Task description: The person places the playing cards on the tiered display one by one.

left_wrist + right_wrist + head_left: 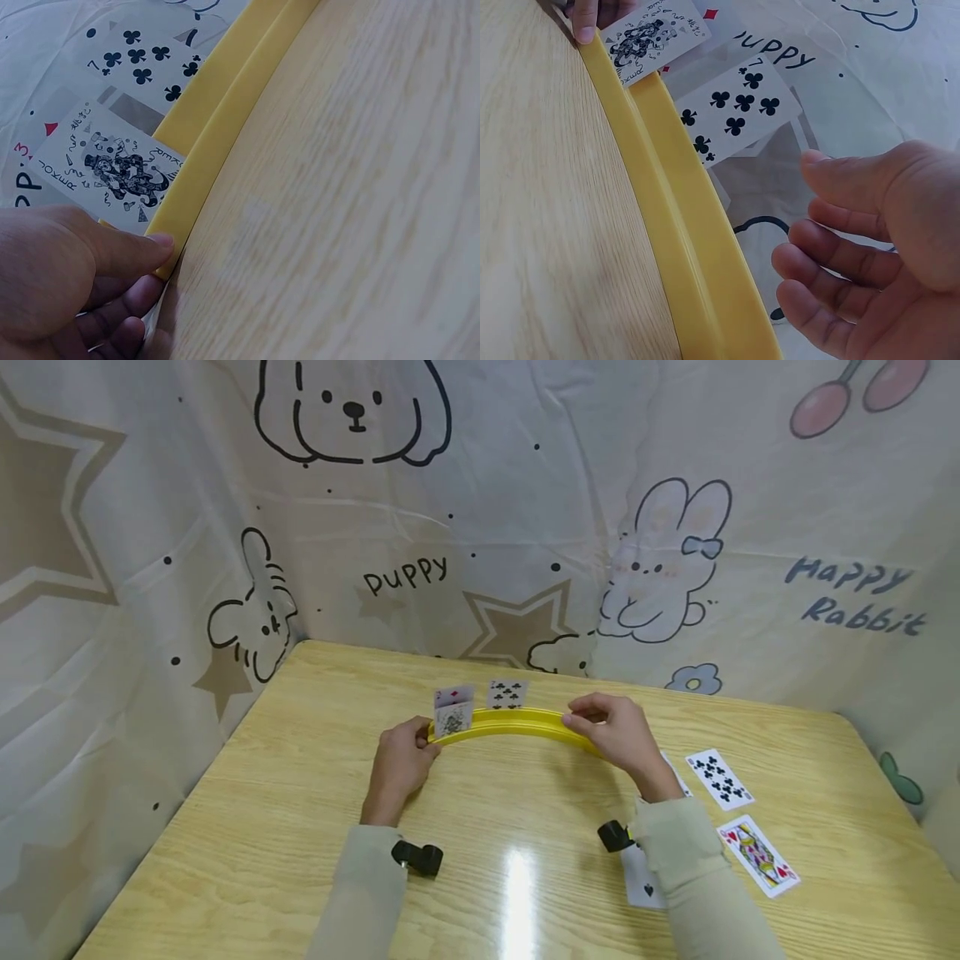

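A curved yellow card holder (517, 725) stands on the table. My left hand (401, 764) grips its left end, the thumb (154, 251) lying on the front rail. A joker card (124, 169) stands in the front slot near that hand. Behind it is a red diamond card (453, 695), partly covered by the joker. The seven of clubs (735, 112) stands upright in the back slot, farther right. My right hand (615, 731) hovers at the holder's right part, fingers loosely bent with nothing between them; in the right wrist view they are beside the back rail.
Right of the holder, a clubs card (720, 779) and a queen of hearts (759, 856) lie face up on the wooden table (300, 860). A spade card (641, 885) lies partly under the right sleeve. Another card is mostly hidden by the right wrist. A printed curtain (510, 527) hangs behind.
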The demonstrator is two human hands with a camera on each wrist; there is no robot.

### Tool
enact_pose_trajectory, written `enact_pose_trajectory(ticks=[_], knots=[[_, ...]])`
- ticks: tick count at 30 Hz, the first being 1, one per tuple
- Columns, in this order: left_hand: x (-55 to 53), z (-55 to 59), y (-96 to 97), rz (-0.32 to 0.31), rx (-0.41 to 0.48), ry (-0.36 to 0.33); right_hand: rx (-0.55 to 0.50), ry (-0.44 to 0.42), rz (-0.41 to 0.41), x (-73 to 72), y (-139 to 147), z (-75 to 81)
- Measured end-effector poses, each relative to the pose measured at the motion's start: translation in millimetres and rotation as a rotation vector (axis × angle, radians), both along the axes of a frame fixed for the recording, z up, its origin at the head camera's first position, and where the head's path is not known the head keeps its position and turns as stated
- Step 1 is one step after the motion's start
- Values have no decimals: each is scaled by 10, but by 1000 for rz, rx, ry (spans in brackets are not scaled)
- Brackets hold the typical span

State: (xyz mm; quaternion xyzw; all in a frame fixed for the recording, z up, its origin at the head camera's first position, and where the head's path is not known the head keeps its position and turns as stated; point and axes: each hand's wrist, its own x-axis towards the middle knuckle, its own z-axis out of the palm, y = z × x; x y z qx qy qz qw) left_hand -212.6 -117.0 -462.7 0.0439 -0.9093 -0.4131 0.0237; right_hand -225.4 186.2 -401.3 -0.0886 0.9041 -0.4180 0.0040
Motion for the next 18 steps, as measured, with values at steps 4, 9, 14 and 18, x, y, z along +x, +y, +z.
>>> enact_pose_trajectory(ticks=[4,9,14,18], knots=[[5,-3,-7,2,3,2,12,7,-7,39,20,-6],[11,1,-9,1,6,3,13,14,-16,87,49,18],[14,11,1,7,8,-7,5,18,-15,143,88,42],[9,10,9,6,4,0,2,23,-20,184,120,40]])
